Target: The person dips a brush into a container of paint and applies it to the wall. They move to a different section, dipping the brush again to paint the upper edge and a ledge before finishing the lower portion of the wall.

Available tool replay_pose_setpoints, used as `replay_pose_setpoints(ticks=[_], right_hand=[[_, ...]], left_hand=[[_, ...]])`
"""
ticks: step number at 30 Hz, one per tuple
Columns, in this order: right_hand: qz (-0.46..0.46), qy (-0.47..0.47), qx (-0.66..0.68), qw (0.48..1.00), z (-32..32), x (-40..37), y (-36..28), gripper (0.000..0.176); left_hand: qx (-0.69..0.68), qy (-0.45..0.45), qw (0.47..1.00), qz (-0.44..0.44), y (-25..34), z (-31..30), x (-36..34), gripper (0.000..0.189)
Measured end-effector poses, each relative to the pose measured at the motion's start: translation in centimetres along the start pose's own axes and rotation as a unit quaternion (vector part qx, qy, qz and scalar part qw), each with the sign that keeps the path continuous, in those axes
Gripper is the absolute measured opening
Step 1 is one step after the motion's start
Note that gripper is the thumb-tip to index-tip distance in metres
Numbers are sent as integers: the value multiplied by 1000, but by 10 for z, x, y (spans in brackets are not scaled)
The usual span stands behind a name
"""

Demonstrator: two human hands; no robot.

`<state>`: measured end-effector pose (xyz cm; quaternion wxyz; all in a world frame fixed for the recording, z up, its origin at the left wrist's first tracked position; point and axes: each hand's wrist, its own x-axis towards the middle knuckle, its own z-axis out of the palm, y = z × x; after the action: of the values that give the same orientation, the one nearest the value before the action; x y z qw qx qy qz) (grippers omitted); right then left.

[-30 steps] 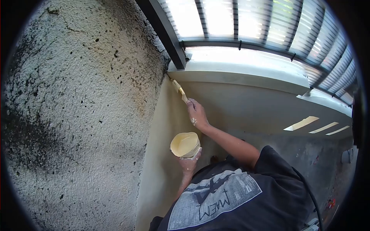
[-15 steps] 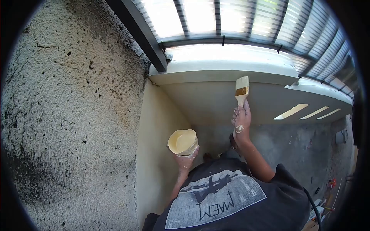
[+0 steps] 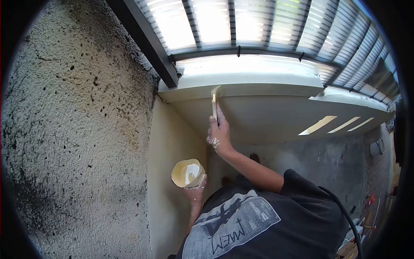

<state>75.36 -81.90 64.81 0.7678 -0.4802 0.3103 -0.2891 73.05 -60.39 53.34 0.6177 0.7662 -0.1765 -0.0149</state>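
My left hand (image 3: 196, 191) is wrapped around a paint container (image 3: 177, 173) with pale cream paint in it, low beside the left wall. In my right hand (image 3: 219, 131) is a paintbrush (image 3: 214, 103), gripped by its handle with the bristles up. The brush is seen edge-on, its bristle tips bent to the right against the front face of the ledge (image 3: 258, 90). Smears of light paint mark the back of my right hand, and spots of it dot my left hand.
A rough, stained wall (image 3: 86, 142) rises at the left beside a smooth cream wall (image 3: 166, 172). Above the ledge run a dark metal post (image 3: 146, 43) and a barred railing (image 3: 233, 26). A grey bucket (image 3: 377, 147) and scattered tools (image 3: 366, 226) are on the floor at right.
My right hand has swung left with the brush, which has turned from flat-on to edge-on against the ledge. The paint container has shifted slightly down and left in view and tilted.
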Motion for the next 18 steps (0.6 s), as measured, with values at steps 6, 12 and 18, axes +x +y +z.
replay_pose_setpoints(ticks=[6,12,18], right_hand=[[23,-153,-5,988,40,18,19,56],[73,-81,143,984,-70,21,-27,53],[-79,134,136,978,-203,-17,-66,49]], left_hand=[[17,63,998,12,2,-6,-8,89],[-34,25,999,12,22,17,8,79],[-27,-27,999,1,19,39,17,88]])
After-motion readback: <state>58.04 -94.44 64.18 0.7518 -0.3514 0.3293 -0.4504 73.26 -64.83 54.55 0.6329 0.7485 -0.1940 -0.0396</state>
